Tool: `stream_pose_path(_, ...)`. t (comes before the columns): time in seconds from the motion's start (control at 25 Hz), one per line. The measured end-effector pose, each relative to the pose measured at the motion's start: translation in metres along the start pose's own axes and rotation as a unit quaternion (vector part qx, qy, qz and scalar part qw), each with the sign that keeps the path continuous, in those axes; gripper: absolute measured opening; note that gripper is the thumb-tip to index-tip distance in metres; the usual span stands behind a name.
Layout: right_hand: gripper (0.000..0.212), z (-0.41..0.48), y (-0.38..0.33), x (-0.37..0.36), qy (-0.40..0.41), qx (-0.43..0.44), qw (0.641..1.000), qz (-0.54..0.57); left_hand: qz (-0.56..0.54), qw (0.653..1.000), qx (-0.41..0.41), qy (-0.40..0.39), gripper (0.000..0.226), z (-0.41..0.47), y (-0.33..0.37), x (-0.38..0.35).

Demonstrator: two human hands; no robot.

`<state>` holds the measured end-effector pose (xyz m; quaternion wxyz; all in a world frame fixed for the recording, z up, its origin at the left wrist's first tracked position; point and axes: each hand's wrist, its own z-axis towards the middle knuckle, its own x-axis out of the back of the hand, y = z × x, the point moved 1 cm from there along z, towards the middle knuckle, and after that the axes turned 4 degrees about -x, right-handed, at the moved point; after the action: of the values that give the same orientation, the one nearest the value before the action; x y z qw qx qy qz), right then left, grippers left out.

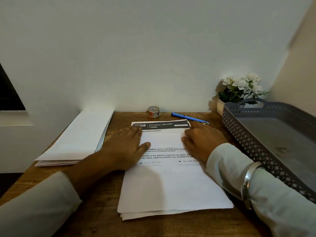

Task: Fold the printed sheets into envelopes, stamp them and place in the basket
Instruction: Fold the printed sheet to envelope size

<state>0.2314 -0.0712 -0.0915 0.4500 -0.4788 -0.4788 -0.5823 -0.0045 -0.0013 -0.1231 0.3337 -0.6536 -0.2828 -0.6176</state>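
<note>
A stack of printed sheets (171, 185) lies in the middle of the wooden desk (95, 216), its top sheet showing a dark header band and lines of text. My left hand (126, 144) rests flat on the sheet's upper left part, fingers straight. On the upper right part my right hand (201, 139) presses with its fingers spread. A pile of white envelopes (77, 139) sits to the left. The grey perforated basket (266, 147) stands at the right edge. A roll of patterned tape (153, 111) stands against the wall.
A blue pen (188, 117) lies behind the sheets, near my right fingertips. A small pot of white flowers (239, 89) occupies the back right corner behind the basket. The wall closes the desk's far edge. A dark window opening (8, 93) is at the left.
</note>
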Motion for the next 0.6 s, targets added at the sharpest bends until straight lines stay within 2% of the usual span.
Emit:
stream_pose_path(0.16, 0.055, -0.002, -0.005, -0.003, -0.007, -0.011, 1.000, -0.018, 0.008, 0.998, 0.055, -0.018, 0.085, -0.001, 0.001, -0.002)
stream_pose_path(0.28, 0.062, -0.009, -0.028, -0.011, -0.010, 0.081, 0.995, 0.057, 0.020, 0.998, 0.064, -0.008, 0.085, 0.000, 0.003, -0.003)
stream_pose_path(0.4, 0.064, -0.011, -0.051, -0.014, -0.049, 0.163, 0.981, 0.094, 0.018, 0.998, 0.061, 0.002, 0.084, 0.001, 0.002, -0.005)
stream_pose_path(0.6, 0.074, -0.006, -0.041, -0.019, -0.111, 0.111, 0.984, 0.082, 0.003, 0.998, 0.059, 0.003, 0.085, -0.001, 0.002, -0.005)
